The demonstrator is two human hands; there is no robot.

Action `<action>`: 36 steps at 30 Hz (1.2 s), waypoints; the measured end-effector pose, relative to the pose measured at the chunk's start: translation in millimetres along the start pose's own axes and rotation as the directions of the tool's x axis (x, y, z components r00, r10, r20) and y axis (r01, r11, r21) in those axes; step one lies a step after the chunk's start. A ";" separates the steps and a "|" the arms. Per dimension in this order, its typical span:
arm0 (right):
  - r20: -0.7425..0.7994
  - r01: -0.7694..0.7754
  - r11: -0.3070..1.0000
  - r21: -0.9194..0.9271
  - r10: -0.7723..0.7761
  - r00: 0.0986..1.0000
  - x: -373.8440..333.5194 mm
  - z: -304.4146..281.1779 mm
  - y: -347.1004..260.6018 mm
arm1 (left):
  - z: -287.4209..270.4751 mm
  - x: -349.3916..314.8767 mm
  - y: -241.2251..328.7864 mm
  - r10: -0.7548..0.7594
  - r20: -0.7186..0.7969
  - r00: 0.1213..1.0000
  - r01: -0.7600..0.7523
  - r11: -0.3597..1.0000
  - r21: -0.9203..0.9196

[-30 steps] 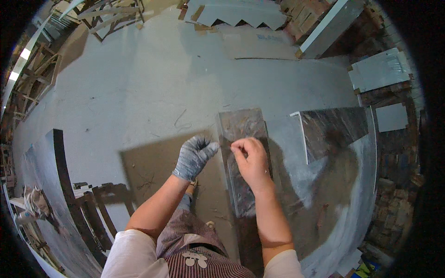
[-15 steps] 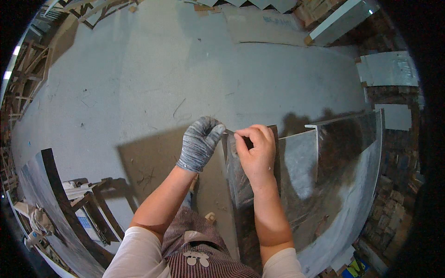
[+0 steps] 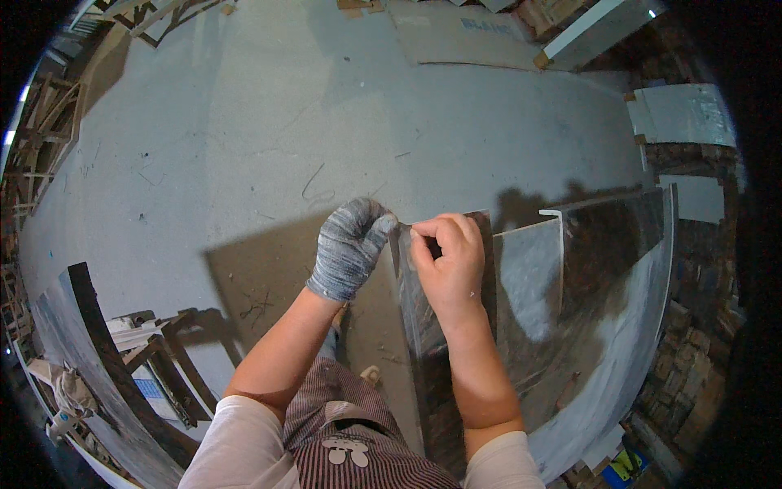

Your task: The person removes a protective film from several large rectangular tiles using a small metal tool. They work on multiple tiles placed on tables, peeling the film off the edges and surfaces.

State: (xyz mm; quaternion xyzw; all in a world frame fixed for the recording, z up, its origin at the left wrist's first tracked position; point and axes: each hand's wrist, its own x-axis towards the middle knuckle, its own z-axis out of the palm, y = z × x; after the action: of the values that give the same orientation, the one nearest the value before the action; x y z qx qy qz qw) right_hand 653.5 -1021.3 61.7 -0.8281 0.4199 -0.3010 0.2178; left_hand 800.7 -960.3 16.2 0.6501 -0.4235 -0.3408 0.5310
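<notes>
Near the middle of the view my left hand (image 3: 350, 248), in a grey knitted glove, is closed in a pinch. My right hand (image 3: 450, 259) is bare, its thumb and forefinger pressed together a short way to the right. A small thin dark piece (image 3: 404, 227) seems to span the gap between both sets of fingertips; its kind is too small to tell. Below and behind my right hand is a dark, glossy streaked panel (image 3: 419, 322) with a pale edge.
On the right lies a large grey-and-brown slab (image 3: 603, 359) carrying an L-shaped dark piece (image 3: 611, 224). Another long dark-edged panel (image 3: 85, 326) stands at the left, beside a wooden frame (image 3: 167, 359). Beyond my hands, the grey floor (image 3: 244, 122) bears scattered scraps.
Both hands hold nearly the same pinch, fingertips close together. They sit slightly higher in the view, and the surroundings have shifted a little with the head.
</notes>
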 end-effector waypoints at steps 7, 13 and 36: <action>0.000 -0.032 0.999 0.030 0.032 0.999 1.4 5.3 -4.3 | -5.7 4.5 -2.4 0.019 0.013 1.000 -0.019 1.000 0.013; 0.024 -0.006 1.000 0.027 0.005 1.000 3.4 2.7 -1.0 | -0.3 -3.7 -1.4 0.018 -0.065 0.998 -0.016 1.000 0.025; 0.091 0.016 0.998 0.063 -0.022 0.996 -52.1 -28.8 -2.1 | 26.5 -89.8 3.9 -0.075 -0.104 0.992 0.060 0.988 -0.140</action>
State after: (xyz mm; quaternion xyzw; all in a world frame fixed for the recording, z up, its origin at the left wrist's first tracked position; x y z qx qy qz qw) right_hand 610.8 -980.2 67.4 -0.8377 0.3920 -0.2776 0.2599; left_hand 739.6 -889.4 14.0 0.6439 -0.3472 -0.3510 0.5845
